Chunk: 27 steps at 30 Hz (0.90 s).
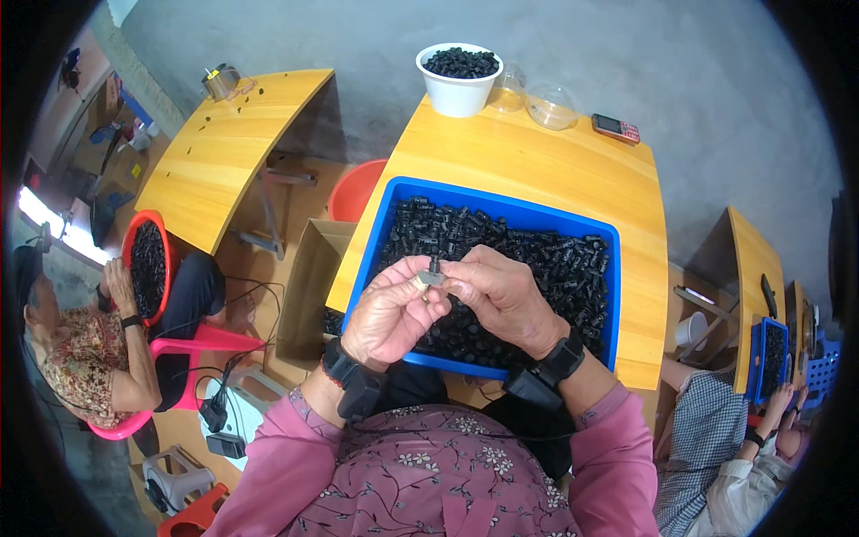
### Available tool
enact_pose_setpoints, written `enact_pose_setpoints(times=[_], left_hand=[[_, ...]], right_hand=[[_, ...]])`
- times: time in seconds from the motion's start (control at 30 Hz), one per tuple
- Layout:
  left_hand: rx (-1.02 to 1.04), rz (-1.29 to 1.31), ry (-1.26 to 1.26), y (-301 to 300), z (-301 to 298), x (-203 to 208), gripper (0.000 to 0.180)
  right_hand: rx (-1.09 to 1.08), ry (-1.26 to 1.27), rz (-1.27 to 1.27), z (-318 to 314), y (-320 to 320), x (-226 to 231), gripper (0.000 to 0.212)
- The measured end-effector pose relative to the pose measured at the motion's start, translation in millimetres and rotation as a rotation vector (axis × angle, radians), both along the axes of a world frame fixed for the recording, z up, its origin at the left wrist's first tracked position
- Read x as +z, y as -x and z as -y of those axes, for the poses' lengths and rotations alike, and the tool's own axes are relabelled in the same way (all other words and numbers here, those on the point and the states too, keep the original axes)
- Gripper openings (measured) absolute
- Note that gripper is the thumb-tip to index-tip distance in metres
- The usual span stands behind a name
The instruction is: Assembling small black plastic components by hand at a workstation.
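Both my hands meet over a blue tray (616,291) filled with small black plastic parts (564,268). Between the fingertips sits a small black part (435,265) against a greyish flat piece (431,278); its exact kind is too small to make out. My left hand (386,313), palm turned partly up, pinches the greyish piece between thumb and fingers, with a pale yellowish bit beside it. From the right, the thumb and forefinger of my right hand (501,294) close on the black part. Fingers partly hide both pieces.
The tray rests on a yellow wooden table (537,161). Behind it stand a white bucket (458,97) of black pieces, clear jars (551,111) and a phone (616,130). A cardboard box (309,291) is at left. Co-workers sit on both sides, one with a red basin (165,268).
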<state>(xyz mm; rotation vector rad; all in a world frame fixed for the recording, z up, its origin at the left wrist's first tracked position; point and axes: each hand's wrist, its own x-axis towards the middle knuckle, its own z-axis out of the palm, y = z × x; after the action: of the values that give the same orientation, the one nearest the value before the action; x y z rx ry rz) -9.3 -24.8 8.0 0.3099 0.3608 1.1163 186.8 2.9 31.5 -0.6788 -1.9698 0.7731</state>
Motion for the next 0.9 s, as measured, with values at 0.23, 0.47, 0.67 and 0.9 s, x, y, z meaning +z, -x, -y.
enact_pose_setpoints(times=[0.23,0.47,0.67,0.9], left_hand=[[-0.038,0.000,-0.022,0,-1,-1,0.011],[-0.084,0.045,0.002,-1,0,4,0.013],[-0.133,-0.045,-0.029,-2,0,5,0.013],[-0.172,-0.110,-0.065,-1,1,5,0.016]], right_hand=[[-0.063,0.029,0.039,-3,-4,-1,0.018],[-0.102,0.203,-0.140,1,-3,12,0.020],[-0.051,0.240,-0.033,2,-3,13,0.017],[-0.037,0.367,-0.067,1,-5,7,0.012]])
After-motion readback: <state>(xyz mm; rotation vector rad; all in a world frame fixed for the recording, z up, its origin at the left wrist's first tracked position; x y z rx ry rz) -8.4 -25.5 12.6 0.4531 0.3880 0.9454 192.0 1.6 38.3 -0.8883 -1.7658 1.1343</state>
